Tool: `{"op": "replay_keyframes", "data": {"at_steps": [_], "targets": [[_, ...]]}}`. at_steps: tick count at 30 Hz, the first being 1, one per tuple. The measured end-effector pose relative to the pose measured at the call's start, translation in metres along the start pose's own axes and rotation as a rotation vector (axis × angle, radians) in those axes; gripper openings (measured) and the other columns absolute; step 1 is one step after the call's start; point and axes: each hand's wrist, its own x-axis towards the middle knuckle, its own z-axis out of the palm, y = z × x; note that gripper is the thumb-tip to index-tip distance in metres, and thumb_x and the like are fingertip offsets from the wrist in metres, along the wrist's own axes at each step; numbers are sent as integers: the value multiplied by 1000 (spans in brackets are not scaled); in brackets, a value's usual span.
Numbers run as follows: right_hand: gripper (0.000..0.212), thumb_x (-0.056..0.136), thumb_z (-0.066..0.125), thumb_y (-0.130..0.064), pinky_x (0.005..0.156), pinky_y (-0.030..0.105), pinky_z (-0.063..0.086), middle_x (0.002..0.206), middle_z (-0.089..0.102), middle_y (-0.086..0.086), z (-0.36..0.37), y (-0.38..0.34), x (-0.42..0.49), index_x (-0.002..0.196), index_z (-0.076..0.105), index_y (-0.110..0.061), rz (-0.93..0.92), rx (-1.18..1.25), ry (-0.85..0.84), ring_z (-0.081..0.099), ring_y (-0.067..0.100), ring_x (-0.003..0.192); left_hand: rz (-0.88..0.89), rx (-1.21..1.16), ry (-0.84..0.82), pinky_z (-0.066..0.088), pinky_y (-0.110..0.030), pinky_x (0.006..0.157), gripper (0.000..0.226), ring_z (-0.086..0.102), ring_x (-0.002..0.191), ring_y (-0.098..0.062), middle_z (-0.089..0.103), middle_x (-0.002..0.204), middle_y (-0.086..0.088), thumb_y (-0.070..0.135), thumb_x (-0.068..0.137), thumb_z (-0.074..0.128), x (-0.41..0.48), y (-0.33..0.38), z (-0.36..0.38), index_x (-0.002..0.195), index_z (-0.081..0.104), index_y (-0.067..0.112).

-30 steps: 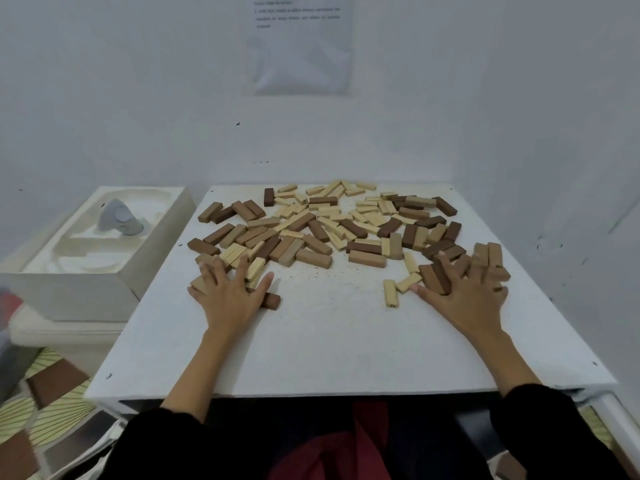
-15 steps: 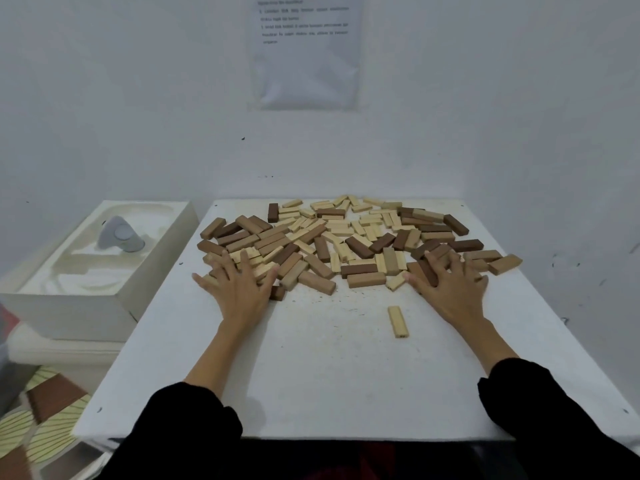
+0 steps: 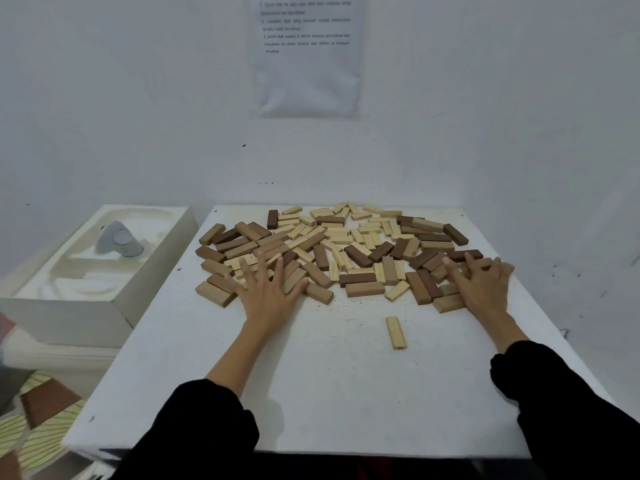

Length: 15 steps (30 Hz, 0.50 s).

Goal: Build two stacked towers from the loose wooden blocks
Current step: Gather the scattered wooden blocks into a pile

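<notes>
Your left hand's fingers (image 3: pixel 245 271) are lying straight and fanned apart. They are pressing flat on the near left edge of the heap of wooden blocks (image 3: pixel 346 244), with blocks showing between and beside them. Your left hand (image 3: pixel 268 292) is gripping nothing, and its palm is resting on the white table (image 3: pixel 311 393) just in front of the heap.

Your right hand's fingers (image 3: pixel 471 263) are also lying apart and fairly straight, over dark and tan blocks at the near right edge of the heap. Your right hand (image 3: pixel 485 289) is closing round none of them.

The heap is lying flat across the far half of the table, between and beyond both hands, with pale, tan and dark brown pieces mixed together. A single pale block (image 3: pixel 396 332) is lying alone nearer you, between your hands and apart from the heap.

Black sleeves (image 3: pixel 207 427) are covering your forearms. Left of the table, a white moulded tray (image 3: pixel 104 271) is holding a small grey object (image 3: pixel 117 240). A printed sheet (image 3: pixel 308 53) is hanging on the wall behind.
</notes>
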Motion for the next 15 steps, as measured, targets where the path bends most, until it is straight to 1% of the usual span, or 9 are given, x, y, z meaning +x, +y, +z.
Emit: {"op": "replay_keyframes", "data": {"at_steps": [3,5,7,9,10,12,14,15], "targets": [[82,79,36,-76,116,52,5,155,5,19,5,-2,3,145,33,-28,-50,19,-28,-11,32,143,-20,-16,-36,-3,-68,108,96,-7,145,-37,0,160,-7,84,71,-5,-1,-3,4,151,9,33],[89,73,35,-80,116,51,3,155,4,20,6,-8,2,145,32,-28,-68,11,-60,-11,34,142,-13,0,-32,-1,-68,107,81,-4,145,-37,2,160,-8,77,85,11,3,-1,3,152,9,32],[97,65,27,-81,116,50,-1,155,2,21,5,-14,1,145,30,-28,-78,14,-99,-13,34,142,-10,-1,-34,0,-68,108,76,-3,146,-37,3,160,-9,72,88,17,8,2,2,152,10,31],[106,57,22,-88,116,50,-3,156,2,18,-1,-21,0,145,31,-30,-63,63,-143,-13,32,142,4,-37,-59,-2,-68,108,76,-4,146,-36,2,160,-9,72,88,19,13,2,1,152,10,31],[108,55,22,-91,115,51,-3,157,3,16,-4,-26,-2,144,31,-31,-56,80,-156,-13,31,143,18,-78,-75,-4,-67,108,76,-6,146,-36,2,160,-9,72,88,21,15,0,-1,152,11,31],[97,64,27,-91,114,54,-5,158,5,10,-8,-34,-13,144,32,-35,-98,97,-153,-12,29,143,41,-174,-72,-2,-67,109,72,-8,145,-35,3,160,-9,69,90,27,19,-10,-7,150,18,31],[85,69,30,-84,110,57,-6,158,8,4,-5,-38,-38,141,34,-41,-242,158,-135,-9,26,144,10,-167,-12,4,-67,110,67,-7,145,-35,8,159,-9,66,91,30,20,-27,-15,148,26,31],[82,67,29,-85,110,57,-5,158,9,0,0,-39,-55,139,33,-46,-346,162,-144,-7,24,144,-31,-128,10,3,-66,111,65,-5,145,-35,9,159,-9,65,91,28,19,-37,-18,147,27,31]]}}
